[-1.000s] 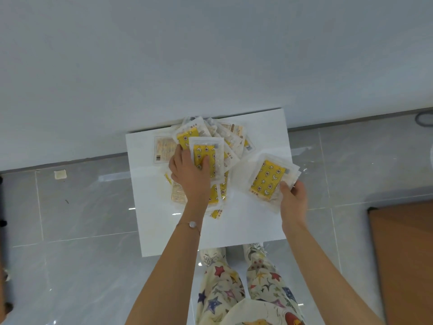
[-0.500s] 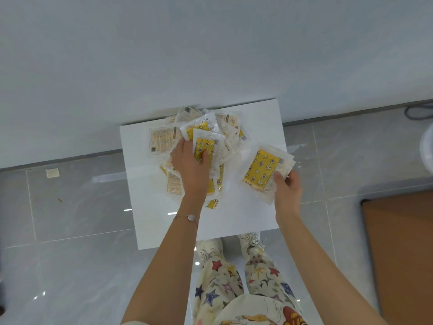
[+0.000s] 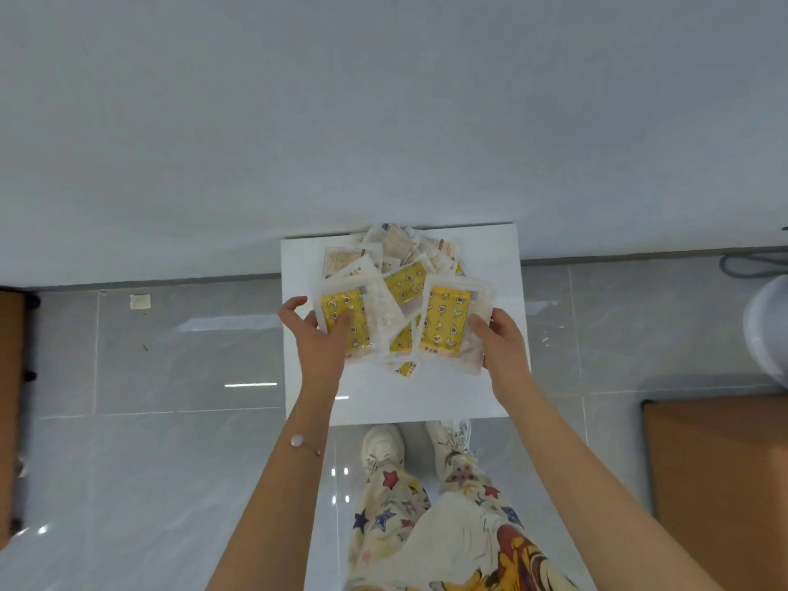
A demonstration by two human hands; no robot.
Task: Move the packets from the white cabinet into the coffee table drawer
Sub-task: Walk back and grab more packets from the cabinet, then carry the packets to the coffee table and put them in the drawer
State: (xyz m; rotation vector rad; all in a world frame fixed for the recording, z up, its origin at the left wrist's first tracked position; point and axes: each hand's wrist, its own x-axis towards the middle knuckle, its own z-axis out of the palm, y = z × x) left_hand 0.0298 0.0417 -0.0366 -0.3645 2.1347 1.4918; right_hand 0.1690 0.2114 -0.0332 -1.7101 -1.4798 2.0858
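Your left hand (image 3: 317,343) pinching yellow-printed clear plastic packet (image 3: 337,307), right hand (image 3: 503,343) pinching second packet (image 3: 445,317), heap (image 3: 401,249) at flat white cabinet top (image 3: 426,394)'s far edge

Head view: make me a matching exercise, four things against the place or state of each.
Things: 1 left hand; 2 right hand; 3 bracelet; 4 white sneakers.
Places: A on the floor tiles by the white cabinet; B grips the right-side packet; C on the left wrist; D grips the left-side packet.
Pairs: 1-D; 2-B; 3-C; 4-A.
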